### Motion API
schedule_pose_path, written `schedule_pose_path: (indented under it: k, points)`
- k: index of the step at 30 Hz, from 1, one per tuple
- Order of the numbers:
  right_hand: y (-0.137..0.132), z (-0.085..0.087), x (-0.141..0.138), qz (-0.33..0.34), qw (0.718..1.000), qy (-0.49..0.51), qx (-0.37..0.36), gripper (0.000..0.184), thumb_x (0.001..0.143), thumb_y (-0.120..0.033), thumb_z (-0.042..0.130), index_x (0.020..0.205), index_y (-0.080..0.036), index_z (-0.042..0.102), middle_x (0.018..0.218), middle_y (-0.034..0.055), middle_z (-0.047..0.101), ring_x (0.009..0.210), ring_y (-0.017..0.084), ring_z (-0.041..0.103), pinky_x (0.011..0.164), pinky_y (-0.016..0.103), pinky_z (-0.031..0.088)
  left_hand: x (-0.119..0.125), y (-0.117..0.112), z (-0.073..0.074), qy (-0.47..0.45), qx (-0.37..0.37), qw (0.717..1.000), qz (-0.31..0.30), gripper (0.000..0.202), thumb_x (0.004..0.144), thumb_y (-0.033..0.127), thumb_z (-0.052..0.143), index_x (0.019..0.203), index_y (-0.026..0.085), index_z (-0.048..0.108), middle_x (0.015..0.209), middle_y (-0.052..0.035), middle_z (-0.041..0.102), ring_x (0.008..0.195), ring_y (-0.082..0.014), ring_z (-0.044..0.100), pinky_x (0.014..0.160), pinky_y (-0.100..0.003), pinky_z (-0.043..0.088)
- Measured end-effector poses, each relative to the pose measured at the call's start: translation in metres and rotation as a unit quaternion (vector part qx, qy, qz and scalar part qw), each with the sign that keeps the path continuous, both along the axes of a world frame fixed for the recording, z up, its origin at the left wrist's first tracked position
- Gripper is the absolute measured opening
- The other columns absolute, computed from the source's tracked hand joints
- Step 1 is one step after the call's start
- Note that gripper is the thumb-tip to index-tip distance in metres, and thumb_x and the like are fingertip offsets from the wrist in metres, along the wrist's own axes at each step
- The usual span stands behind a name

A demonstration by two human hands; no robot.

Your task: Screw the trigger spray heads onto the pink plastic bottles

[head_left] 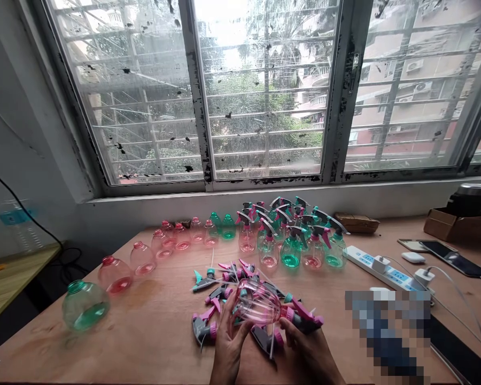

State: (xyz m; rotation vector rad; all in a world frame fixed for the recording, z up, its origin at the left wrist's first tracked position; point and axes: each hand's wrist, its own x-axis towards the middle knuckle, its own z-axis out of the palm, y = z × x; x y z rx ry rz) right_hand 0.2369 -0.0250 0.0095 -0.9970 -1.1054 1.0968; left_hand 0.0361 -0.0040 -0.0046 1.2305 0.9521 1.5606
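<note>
My left hand (229, 342) is wrapped round the body of a clear pink bottle (257, 306), which lies on its side in the air with its neck toward the right. At that neck sits a grey and pink spray head (304, 320), and the fingers of my right hand (313, 350) are closed on it. Beneath and behind the bottle lies a pile of loose spray heads (233, 274), pink, grey and teal, some with thin dip tubes. One grey and pink spray head (203, 329) rests just left of my left hand.
Bottles without heads, such as a green one (86, 307) and a pink one (115, 275), curve along the left. Several bottles with heads (291, 251) stand near the window. On the right are a power strip (393, 275), phones (455, 259) and a cardboard box (452, 225).
</note>
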Motion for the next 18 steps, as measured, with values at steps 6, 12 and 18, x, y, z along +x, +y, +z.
schedule_pose_path:
  k: [6, 12, 18]
  points:
    - [-0.0004, 0.0014, 0.0011, 0.000, 1.000, 0.030, -0.008, 0.053, 0.076, -0.062, 0.078, 0.106, -0.019, 0.072, 0.065, -0.0013, 0.065, 0.047, 0.014, 0.052, 0.047, 0.028, 0.043, -0.0016, -0.0034, 0.0013, 0.040, 0.001, 0.999, -0.004, 0.070, 0.075, 0.037, 0.086, 0.138, 0.030, 0.059, 0.153, -0.0111, 0.056, 0.143, -0.0364, 0.048, 0.119, -0.051, 0.041]
    - [-0.0007, 0.0017, -0.0071, 0.009, 1.000, 0.013, -0.018, 0.052, 0.069, -0.065, 0.081, 0.095, -0.021, 0.071, 0.056, -0.0059, 0.057, 0.046, 0.015, 0.048, 0.047, 0.028, 0.039, 0.0006, -0.0071, 0.0041, 0.040, 0.002, 0.999, 0.018, 0.064, 0.084, 0.043, 0.077, 0.141, 0.028, 0.053, 0.156, -0.0135, 0.051, 0.149, -0.0355, 0.040, 0.120, -0.051, 0.038]
    - [0.0012, -0.0022, -0.0010, 0.008, 0.999, 0.051, -0.012, 0.048, 0.075, -0.062, 0.079, 0.098, -0.020, 0.071, 0.060, -0.0036, 0.061, 0.047, 0.013, 0.049, 0.046, 0.026, 0.040, 0.0023, -0.0047, 0.0053, 0.064, 0.014, 0.997, 0.027, 0.065, 0.077, 0.040, 0.083, 0.137, 0.028, 0.059, 0.153, -0.0121, 0.055, 0.145, -0.0373, 0.046, 0.118, -0.050, 0.042]
